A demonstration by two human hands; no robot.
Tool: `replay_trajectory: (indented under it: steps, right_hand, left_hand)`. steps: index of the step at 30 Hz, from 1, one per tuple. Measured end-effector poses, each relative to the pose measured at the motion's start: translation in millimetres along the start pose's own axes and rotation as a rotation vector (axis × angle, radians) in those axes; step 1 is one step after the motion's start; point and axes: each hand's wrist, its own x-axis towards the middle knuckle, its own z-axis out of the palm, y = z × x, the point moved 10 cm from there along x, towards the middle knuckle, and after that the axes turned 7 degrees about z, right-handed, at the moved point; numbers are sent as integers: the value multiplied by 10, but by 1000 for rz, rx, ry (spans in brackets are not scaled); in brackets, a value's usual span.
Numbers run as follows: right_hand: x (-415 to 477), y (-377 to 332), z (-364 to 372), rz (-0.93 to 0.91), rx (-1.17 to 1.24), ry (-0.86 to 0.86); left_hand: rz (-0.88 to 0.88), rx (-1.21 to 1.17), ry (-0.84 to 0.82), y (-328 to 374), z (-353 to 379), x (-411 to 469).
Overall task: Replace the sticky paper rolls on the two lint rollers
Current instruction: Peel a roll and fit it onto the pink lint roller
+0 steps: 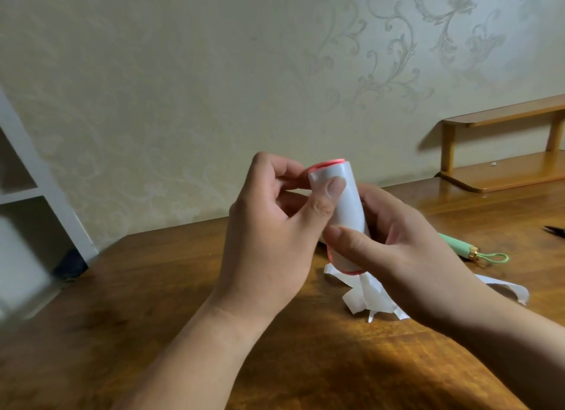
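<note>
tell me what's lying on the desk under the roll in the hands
Torn white paper scraps lie crumpled on the wooden desk below the white roll, which both hands hold up. The right hand and wrist cover part of the scraps.

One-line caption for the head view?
Both hands, left hand and right hand, hold a white, pink-rimmed paper roll above the wooden table.

White paper roll (345,207) with pink end rims, held between both hands; green handle (455,245) beyond the right hand (406,253); cream scroll-patterned wallpaper (275,58).

left hand (269,244) gripping, right hand (406,250) cupping
</note>
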Motion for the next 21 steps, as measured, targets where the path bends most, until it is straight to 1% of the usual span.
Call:
replay_trajectory:
  steps: [3, 7, 10, 16, 19, 21]
  right_hand:
    - [-2, 11, 2, 0, -6, 7]
    - [12, 28, 4, 23, 32, -10]
    - [20, 35, 18, 35, 54, -29]
    - [26, 91, 65, 99, 179, -100]
    - [33, 98, 87, 138, 195, -97]
    - [43, 138, 57, 167, 166, -45]
  left_hand:
    - [-31, 19, -3, -62, -12, 5]
    - [-14, 71, -6, -41, -23, 7]
    - [-4, 122, 20, -27, -52, 3]
    - [-18, 142, 22, -18, -15, -46]
    - [-72, 102, 37, -115, -24, -49]
    - [-145, 52, 42, -230, -21, -49]
